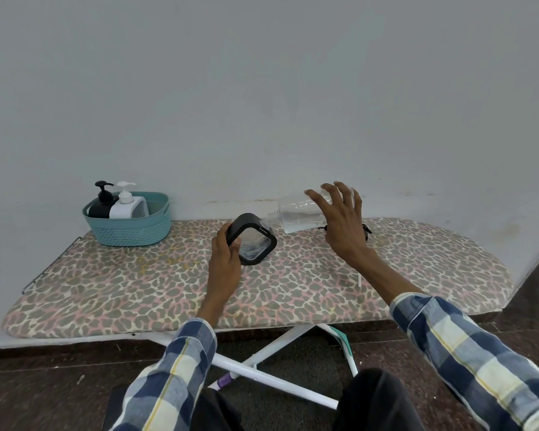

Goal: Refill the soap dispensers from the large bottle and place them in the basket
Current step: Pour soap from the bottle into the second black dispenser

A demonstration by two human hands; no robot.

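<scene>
Ironing board (106,293) with a leopard-print cover, set along a pale wall, its long axis running left to right. Near the middle of the far edge, the left hand (226,259) clasps a black soap dispenser (252,239) with a clear window, fingers wrapped round its left side; the dispenser is tilted, base resting on the cover and open top leaning toward the far right. The large clear bottle (299,213) lies nearly horizontal above the board, long axis left to right, neck pointing left and slightly down so that its mouth meets the top of the black dispenser. A little clear liquid pools along its lower side. The right hand (344,219) is at the bottle's base end, fingers spread wide over it; whether the palm grips the bottle cannot be told. A small black item (367,230), mostly hidden behind that hand, lies on the cover near the far edge. At the far left corner stands a teal basket (131,231) holding two upright pump dispensers, one black (101,203) and one white (125,206), side by side with nozzles pointing right.
</scene>
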